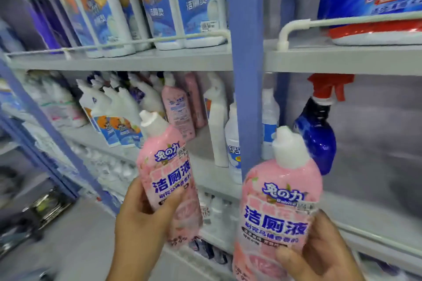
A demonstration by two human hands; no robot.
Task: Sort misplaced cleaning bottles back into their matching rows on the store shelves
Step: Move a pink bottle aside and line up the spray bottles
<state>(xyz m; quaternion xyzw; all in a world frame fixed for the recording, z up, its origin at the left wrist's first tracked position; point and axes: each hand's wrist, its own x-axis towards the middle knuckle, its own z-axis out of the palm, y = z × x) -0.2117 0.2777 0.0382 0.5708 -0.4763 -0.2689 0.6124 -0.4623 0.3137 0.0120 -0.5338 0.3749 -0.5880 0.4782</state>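
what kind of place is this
Most likely a shop's cleaning-products aisle: tiered shelves with guard rails, rows of identical white bottles, and a barcode sticker on one.

grey shelves (137, 61) (blue uprights) with rows of bottles (194, 2)

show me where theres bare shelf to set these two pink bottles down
Bare shelf lies between the shelved pink bottles and the tall white bottle; more right of the blue spray bottle. Left of the pink ones it is crowded.
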